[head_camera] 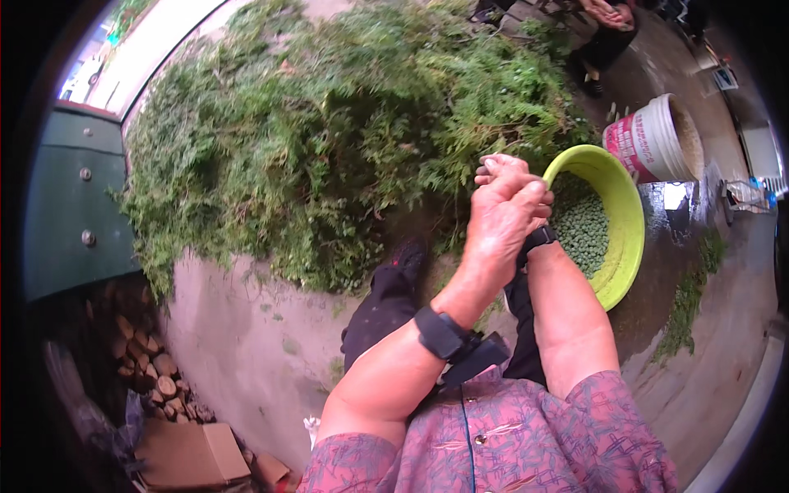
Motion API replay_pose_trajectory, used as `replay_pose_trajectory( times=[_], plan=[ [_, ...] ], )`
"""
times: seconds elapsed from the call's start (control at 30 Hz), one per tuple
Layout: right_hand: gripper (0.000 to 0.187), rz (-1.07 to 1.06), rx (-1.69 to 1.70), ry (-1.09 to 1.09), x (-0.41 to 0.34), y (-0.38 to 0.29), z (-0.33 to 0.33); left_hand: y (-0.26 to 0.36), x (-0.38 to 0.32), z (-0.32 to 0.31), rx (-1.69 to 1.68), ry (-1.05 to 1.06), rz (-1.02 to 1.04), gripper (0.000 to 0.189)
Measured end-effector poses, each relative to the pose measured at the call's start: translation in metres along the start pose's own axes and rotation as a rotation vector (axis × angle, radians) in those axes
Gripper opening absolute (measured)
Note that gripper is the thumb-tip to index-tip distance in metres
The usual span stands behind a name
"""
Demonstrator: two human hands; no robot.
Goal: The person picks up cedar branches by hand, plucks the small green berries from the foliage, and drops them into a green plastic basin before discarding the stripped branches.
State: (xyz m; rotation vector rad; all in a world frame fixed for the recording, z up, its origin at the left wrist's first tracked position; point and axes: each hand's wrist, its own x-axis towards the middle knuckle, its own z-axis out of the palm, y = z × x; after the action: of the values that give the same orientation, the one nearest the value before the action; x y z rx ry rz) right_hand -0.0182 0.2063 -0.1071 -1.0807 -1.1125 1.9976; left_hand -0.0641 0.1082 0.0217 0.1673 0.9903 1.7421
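My left hand [502, 191] is stretched out beside the rim of a yellow-green plastic bucket [625, 228], its fingers bent. My right hand [539, 212] lies just behind and against it, mostly hidden by it. The two hands overlap, so whether anything small is between the fingers does not show. Small round green cones or berries [579, 228] partly fill the bucket. A large heap of green conifer branches [345, 142], of a cypress or arborvitae kind, spreads over the ground in front of me. Dark bands sit on both wrists.
Beyond the bucket a white and red plastic pail [653, 142] lies tilted near wet ground. Another person's hands [610, 15] show at top right. Split firewood [163, 370] and a flattened cardboard box [191, 453] are at lower left, below a green metal panel [80, 191].
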Motion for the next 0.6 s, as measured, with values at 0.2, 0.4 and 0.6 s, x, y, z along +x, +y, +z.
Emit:
replay_pose_trajectory(
  times=[0.2, 0.4, 0.6],
  plan=[
    [0.028, 0.08, -0.321, -0.115, 0.03, 0.04, -0.033, -0.003, -0.002, 0.009, 0.025, -0.017, -0.024, 0.016],
    [0.024, 0.161, -0.213, -0.032, 0.027, 0.061, -0.057, 0.001, -0.003, 0.009, 0.024, -0.053, -0.051, 0.018],
    [0.024, 0.335, -0.46, -0.099, 0.014, 0.058, 0.015, 0.004, -0.004, -0.001, -0.044, -0.039, -0.045, 0.014]
  ],
)
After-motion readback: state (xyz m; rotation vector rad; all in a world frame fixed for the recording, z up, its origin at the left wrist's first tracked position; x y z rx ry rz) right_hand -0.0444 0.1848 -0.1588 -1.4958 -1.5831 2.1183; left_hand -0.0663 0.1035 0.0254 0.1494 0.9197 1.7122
